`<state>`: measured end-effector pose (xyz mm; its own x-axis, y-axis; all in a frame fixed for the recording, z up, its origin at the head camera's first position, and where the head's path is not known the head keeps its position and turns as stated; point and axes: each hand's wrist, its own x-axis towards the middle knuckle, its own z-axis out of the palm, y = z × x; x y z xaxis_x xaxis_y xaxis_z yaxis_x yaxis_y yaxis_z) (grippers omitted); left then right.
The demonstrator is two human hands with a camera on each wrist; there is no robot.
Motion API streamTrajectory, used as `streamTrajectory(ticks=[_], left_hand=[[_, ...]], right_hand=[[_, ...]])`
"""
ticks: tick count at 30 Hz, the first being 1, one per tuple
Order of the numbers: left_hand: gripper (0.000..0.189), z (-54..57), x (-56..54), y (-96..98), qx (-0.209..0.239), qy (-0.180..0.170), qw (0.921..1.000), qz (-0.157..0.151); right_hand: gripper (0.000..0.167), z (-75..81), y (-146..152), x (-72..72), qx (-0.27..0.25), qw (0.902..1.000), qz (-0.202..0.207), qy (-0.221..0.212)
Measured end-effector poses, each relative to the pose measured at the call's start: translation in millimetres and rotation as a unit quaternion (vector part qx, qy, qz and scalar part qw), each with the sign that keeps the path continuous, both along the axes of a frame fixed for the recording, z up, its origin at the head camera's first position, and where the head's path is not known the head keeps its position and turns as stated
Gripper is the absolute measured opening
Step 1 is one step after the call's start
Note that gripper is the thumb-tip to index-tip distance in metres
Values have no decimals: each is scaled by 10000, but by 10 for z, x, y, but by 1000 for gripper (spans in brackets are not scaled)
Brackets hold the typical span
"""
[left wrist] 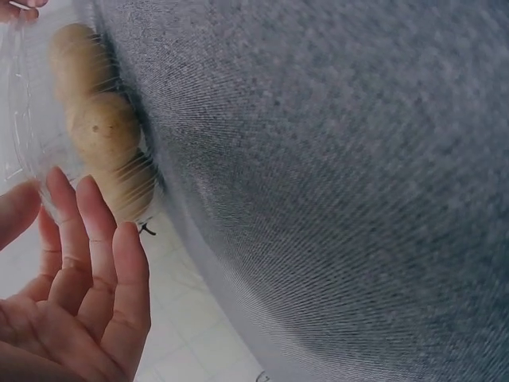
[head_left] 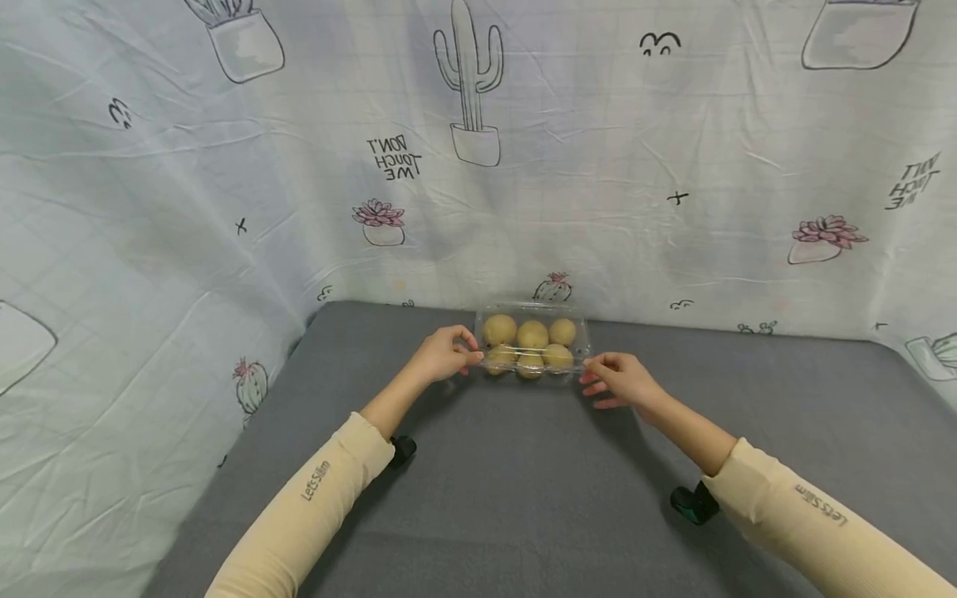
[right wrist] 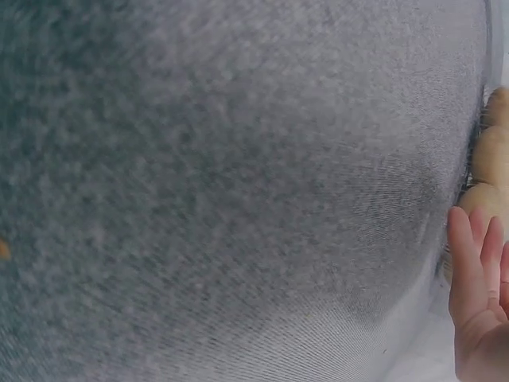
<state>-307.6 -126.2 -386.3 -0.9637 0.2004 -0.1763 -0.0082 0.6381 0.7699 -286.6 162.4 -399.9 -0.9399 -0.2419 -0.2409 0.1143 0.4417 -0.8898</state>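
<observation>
A clear plastic box [head_left: 585, 339] stands near the back of the grey surface, with several round yellow-brown fruits or potatoes [head_left: 532, 335] in two rows inside; their exact kind cannot be told. At its front left corner, my left hand [head_left: 443, 355] pinches the plastic edge between thumb and index finger. The other fingers of the left hand [left wrist: 79, 302] spread loosely beside the box in the left wrist view. My right hand [head_left: 624, 380] pinches the front right corner, its lower fingers extended. In the right wrist view the right hand [right wrist: 485, 294] hides part of the box, and its thumb is not visible.
Grey cloth [head_left: 478, 482] covers the table. A white curtain [head_left: 598, 183] printed with cacti hangs close behind the box and along the left side. Black wrist devices [head_left: 694, 504] sit beneath both forearms.
</observation>
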Motion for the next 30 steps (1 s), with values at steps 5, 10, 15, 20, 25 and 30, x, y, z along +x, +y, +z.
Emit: streamTrajectory(ticks=[5,10,15,20,25,30], left_hand=[[16,3,-7,2,76,-24,10000,19],[15,7,-5,7,21,-21,10000,0],[13,22,-14,31,-462,151,9988,-56],[12,26,-40,39,-615,200,9979,73],[13,11,-45,44,-517,141,9985,99],[13,14,-41,57,-481,128,9987,117]], right_hand=[[39,2,-3,-4,-21,10000,2,9],[40,0,2,-4,-36,10000,23,-15],[41,-6,2,7,-60,10000,23,-24],[40,-17,-8,8,-109,9999,-1,27],[39,-26,-7,-11,-88,9999,-72,48],[40,-27,-2,-26,-86,9999,-81,19]])
